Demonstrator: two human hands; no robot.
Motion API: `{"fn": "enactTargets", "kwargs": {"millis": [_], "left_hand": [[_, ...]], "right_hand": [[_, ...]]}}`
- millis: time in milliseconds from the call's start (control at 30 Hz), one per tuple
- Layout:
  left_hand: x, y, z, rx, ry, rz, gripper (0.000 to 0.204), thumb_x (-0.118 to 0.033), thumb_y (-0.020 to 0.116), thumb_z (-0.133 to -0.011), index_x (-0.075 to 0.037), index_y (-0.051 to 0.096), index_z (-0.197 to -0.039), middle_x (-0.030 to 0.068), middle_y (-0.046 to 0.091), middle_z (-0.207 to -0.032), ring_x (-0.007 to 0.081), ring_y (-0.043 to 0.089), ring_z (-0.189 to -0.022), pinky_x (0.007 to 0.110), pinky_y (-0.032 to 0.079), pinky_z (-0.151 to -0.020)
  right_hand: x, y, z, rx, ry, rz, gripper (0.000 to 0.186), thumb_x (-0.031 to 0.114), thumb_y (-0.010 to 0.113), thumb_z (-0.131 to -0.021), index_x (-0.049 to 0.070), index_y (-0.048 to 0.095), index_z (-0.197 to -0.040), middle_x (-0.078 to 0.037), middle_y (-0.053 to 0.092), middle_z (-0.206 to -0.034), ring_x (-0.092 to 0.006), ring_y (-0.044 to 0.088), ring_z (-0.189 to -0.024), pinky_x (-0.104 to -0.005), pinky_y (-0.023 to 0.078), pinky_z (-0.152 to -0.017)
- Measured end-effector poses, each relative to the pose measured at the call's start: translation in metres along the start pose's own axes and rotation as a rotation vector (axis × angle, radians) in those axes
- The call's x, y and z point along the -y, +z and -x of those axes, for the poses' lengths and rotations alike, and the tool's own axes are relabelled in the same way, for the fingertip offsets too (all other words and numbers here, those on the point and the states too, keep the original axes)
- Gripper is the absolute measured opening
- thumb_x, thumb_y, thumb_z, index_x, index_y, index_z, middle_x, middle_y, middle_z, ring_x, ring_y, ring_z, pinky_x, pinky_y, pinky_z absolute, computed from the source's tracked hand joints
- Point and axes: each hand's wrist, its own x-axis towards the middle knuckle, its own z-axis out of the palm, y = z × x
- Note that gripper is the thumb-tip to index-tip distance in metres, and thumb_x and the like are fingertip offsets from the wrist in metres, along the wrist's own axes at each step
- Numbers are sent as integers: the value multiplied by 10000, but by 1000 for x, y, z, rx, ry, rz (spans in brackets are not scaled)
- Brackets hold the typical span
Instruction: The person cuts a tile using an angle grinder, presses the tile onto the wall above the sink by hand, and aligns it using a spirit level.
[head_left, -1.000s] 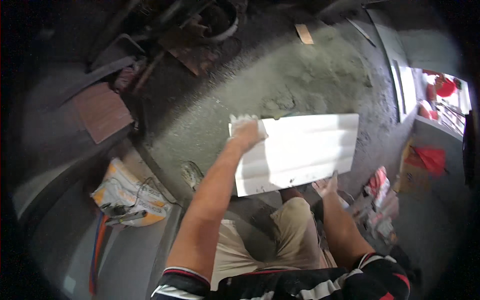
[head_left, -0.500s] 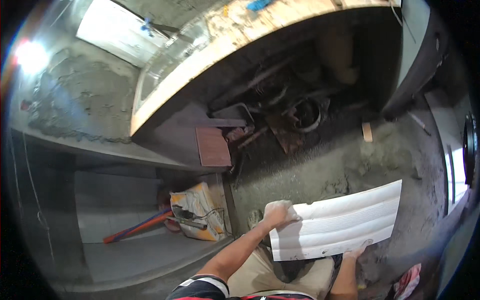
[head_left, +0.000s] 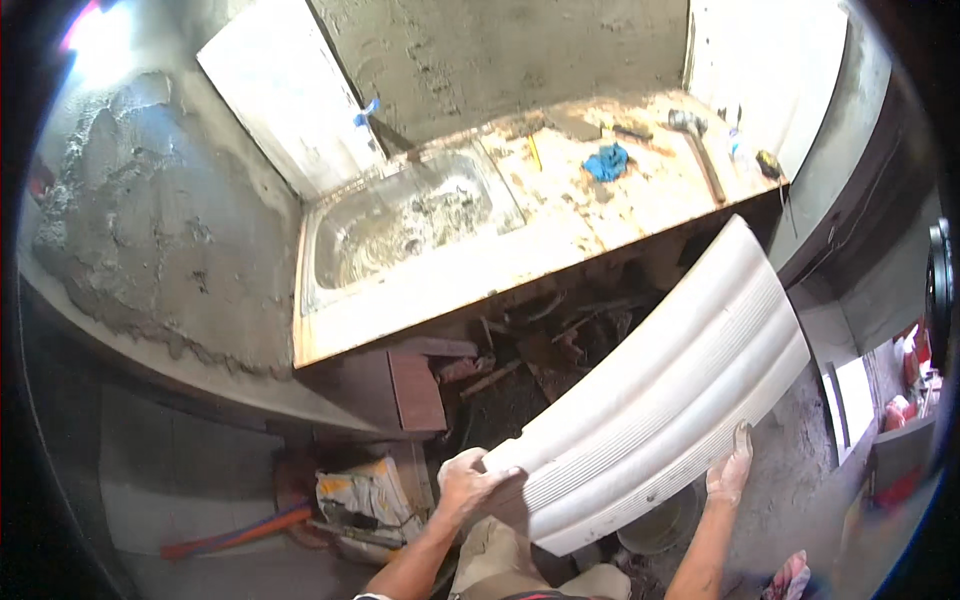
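Observation:
I hold a long white ribbed panel [head_left: 670, 390] tilted up to the right, in front of me. My left hand [head_left: 468, 482] grips its lower left corner. My right hand [head_left: 730, 468] clasps its lower long edge near the right. The panel's upper end reaches the right corner of a stained counter [head_left: 560, 240] with a dusty metal sink [head_left: 400, 225] set in it. Under the counter, behind the panel, lies dark rubble and scrap [head_left: 540, 345].
On the counter lie a blue rag [head_left: 606, 161], a hammer [head_left: 695, 140] and small tools. Rough plastered walls rise behind and to the left. A torn sack [head_left: 365, 500] and an orange rod [head_left: 235, 535] lie on the floor at lower left. A bucket [head_left: 660, 522] stands below the panel.
My view has swung up from the floor to the counter and sink. The panel has risen and tilted, its right end higher and nearer the counter. Both hands keep their grip.

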Motion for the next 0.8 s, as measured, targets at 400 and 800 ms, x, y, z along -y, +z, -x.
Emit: {"fn": "enactTargets", "kwargs": {"millis": [400, 800], "left_hand": [[-63, -169, -63, -91, -119, 313, 408, -354, 877, -751, 16, 709, -791, 19, 623, -652, 91, 546, -591, 283, 437, -540], [-125, -136, -187, 55, -31, 718, 453, -392, 871, -810, 4, 718, -971, 26, 663, -827, 107, 571, -717, 268, 424, -640]], "right_hand": [[26, 214, 9, 143, 4, 47, 593, 396, 745, -936, -25, 550, -1305, -95, 611, -1212, -211, 571, -1105, -374, 472, -969], [180, 394, -90, 445, -435, 283, 561, 267, 719, -950, -115, 562, -1328, -144, 656, -1204, -218, 604, -1087, -331, 455, -978]]}}
